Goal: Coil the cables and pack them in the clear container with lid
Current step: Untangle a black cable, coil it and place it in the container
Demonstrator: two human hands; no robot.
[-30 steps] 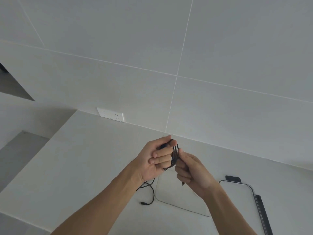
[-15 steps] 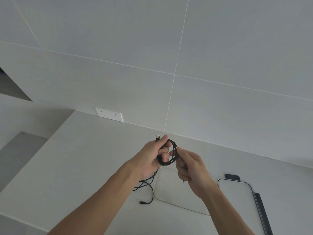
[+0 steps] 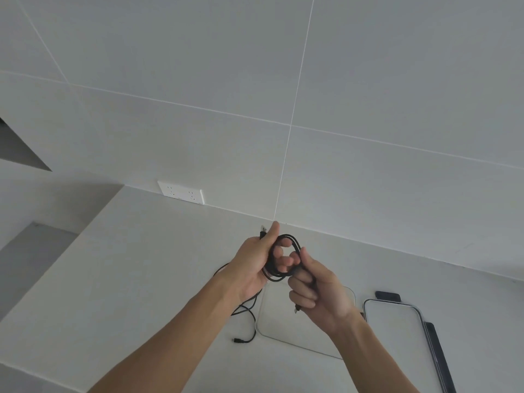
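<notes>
1. Where the room closes off at the far side, a wall (image 3: 368,80) of large pale grey tiles with thin white joints fills most of the view, and a darker recess cuts into it at the far left.
2. Below it runs a pale countertop (image 3: 127,279), which meets the wall along a line sloping down to the right; on the left it drops to a lower grey step.
3. A white double socket plate (image 3: 181,192) sits low on the wall, just above the countertop, left of centre.
4. At the near right lies a clear lid (image 3: 394,336) with a rounded rim and dark latches at its far end and right side.
5. Just left of it stands the clear container (image 3: 283,316), partly hidden behind the right hand.
6. Above the container, the left hand (image 3: 255,265) grips a black coiled cable (image 3: 283,258), fingers curled through the loops, with a plug end poking up past the thumb.
7. The right hand (image 3: 320,290) pinches the near-right edge of the same coil, its fingers curled round the cable's tail end.
8. A second loose black cable (image 3: 249,319) lies on the countertop just left of the container, its small plug at the near end.
</notes>
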